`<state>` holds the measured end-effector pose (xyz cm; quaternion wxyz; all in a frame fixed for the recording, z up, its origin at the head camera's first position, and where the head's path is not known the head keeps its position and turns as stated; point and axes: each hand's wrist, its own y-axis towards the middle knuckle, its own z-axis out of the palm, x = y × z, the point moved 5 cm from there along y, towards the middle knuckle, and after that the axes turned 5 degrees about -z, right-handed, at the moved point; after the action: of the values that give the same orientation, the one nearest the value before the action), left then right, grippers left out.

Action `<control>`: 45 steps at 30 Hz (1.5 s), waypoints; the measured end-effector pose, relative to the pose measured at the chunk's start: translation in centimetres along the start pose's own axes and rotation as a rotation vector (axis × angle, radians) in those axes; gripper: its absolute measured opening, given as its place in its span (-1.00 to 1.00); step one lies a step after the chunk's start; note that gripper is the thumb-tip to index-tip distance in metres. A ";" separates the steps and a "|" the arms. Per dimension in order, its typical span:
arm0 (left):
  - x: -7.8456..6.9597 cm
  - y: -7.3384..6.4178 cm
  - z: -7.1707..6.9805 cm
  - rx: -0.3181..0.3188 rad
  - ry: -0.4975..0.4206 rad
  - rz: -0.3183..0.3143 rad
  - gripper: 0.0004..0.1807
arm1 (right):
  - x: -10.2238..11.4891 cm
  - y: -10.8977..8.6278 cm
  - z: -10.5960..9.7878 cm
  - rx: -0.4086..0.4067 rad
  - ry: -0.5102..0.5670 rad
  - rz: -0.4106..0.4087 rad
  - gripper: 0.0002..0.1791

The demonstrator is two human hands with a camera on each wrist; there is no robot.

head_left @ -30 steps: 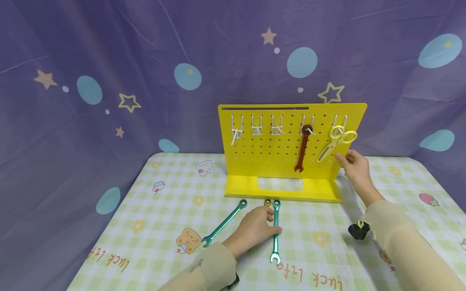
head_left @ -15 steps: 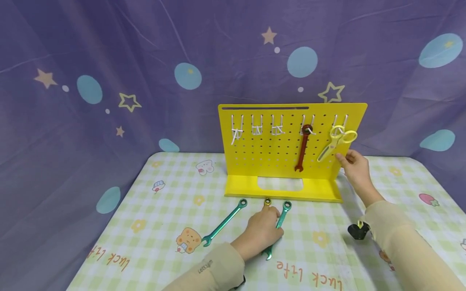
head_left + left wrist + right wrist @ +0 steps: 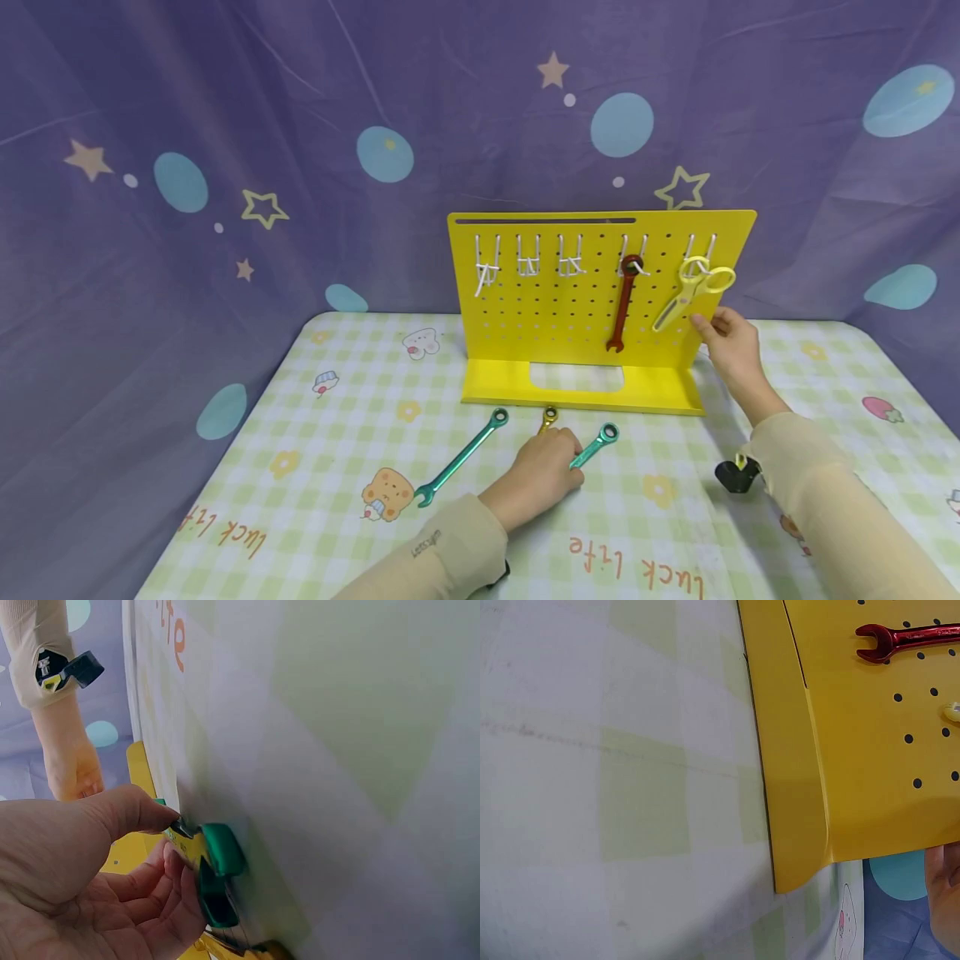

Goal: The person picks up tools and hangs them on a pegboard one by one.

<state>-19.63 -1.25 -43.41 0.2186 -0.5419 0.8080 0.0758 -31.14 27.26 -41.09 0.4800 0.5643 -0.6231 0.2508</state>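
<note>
My left hand (image 3: 538, 477) pinches a green combination wrench (image 3: 591, 452) low over the table, in front of the pegboard. Its ring end points up and right in the head view; the rest is hidden by the hand. In the left wrist view, the green open end (image 3: 223, 851) shows close to the cloth. A gold wrench (image 3: 547, 422) lies partly covered by that hand. Left of it lies a second green wrench (image 3: 461, 459). At the right edge of the yellow pegboard (image 3: 540, 312), my right hand (image 3: 735, 358) grips the panel between thumb and fingers.
On the pegboard's white hooks hang a red wrench (image 3: 622, 308) and yellow scissors (image 3: 694, 287). Three white hooks (image 3: 528, 262) on its left side hold nothing. A checked cloth (image 3: 360, 433) covers the table, with a purple curtain (image 3: 487, 108) behind.
My left hand has taken hold of the green wrench beside the gold one. Its ring end has swung right and the wrench is now slanted. My right hand stays on the board.
</note>
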 end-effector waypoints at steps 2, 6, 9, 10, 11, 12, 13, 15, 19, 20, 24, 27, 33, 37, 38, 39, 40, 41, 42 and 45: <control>0.0 0.0 0.0 0.008 0.003 0.003 -0.78 | 0.1 0.0 0.0 -0.003 0.005 -0.009 -0.49; 0.2 0.0 0.0 0.030 -0.037 -0.017 -0.79 | 0.1 0.1 0.0 -0.003 0.008 -0.018 -0.50; 0.3 0.1 0.1 0.052 -0.076 -0.041 -0.82 | 0.1 0.2 0.0 -0.006 -0.002 -0.026 -0.50; 0.4 0.1 0.1 0.057 -0.089 -0.047 -0.83 | 0.1 0.2 -0.1 -0.009 -0.002 -0.029 -0.50; 0.4 0.1 0.1 0.062 -0.102 -0.052 -0.85 | 0.0 0.3 -0.1 -0.013 -0.003 -0.032 -0.51; 0.4 0.1 0.1 0.066 -0.115 -0.060 -0.85 | 0.0 0.3 -0.1 -0.016 -0.006 -0.035 -0.51; 0.5 0.1 0.1 0.071 -0.126 -0.068 -0.85 | 0.0 0.4 -0.1 -0.017 -0.007 -0.037 -0.51; 0.6 0.0 0.1 0.082 -0.156 -0.092 -0.83 | 0.0 0.5 -0.1 -0.017 -0.006 -0.036 -0.51; 0.9 -0.3 -0.1 0.079 -0.216 -0.140 -0.78 | 0.0 0.5 0.0 -0.010 -0.018 -0.026 -0.50; 0.9 -0.3 -0.2 0.073 -0.238 -0.149 -0.78 | 0.1 0.5 0.0 -0.010 -0.019 -0.025 -0.50; 0.9 -0.4 -0.8 0.040 -0.315 -0.156 -0.79 | 0.3 0.5 0.0 -0.001 -0.022 -0.019 -0.49; 0.9 -0.4 -1.2 0.026 -0.344 -0.138 -0.78 | 0.5 0.4 0.1 0.004 -0.017 -0.020 -0.49; 0.3 -0.4 -2.1 -0.020 -0.388 -0.106 -0.77 | 0.4 0.3 0.1 -0.018 -0.003 -0.022 -0.50; -0.1 -0.6 -3.1 -0.053 -0.433 -0.104 -0.82 | 0.3 0.3 0.1 -0.024 0.002 -0.020 -0.51; -0.2 -0.6 -3.4 -0.058 -0.441 -0.100 -0.83 | 0.2 0.2 0.1 -0.025 0.003 -0.018 -0.51; -0.3 -0.6 -3.6 -0.065 -0.447 -0.095 -0.84 | 0.2 0.2 0.1 -0.024 0.003 -0.016 -0.51; -0.3 -0.6 -3.9 -0.070 -0.448 -0.090 -0.84 | 0.2 0.2 0.1 -0.024 0.001 -0.014 -0.50; -0.4 -0.7 -4.1 -0.075 -0.451 -0.084 -0.84 | 0.1 0.2 0.1 -0.024 0.002 -0.013 -0.50; -0.5 -0.7 -4.3 -0.084 -0.448 -0.075 -0.83 | 0.1 0.2 0.1 -0.024 0.001 -0.013 -0.50; -0.8 -0.7 -4.9 -0.101 -0.452 -0.059 -0.82 | 0.0 0.2 0.1 -0.023 -0.002 -0.010 -0.49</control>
<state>-20.04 -2.63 -38.61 0.3687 -0.5446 0.7175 0.2294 -31.36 27.20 -41.13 0.4870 0.5620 -0.6237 0.2408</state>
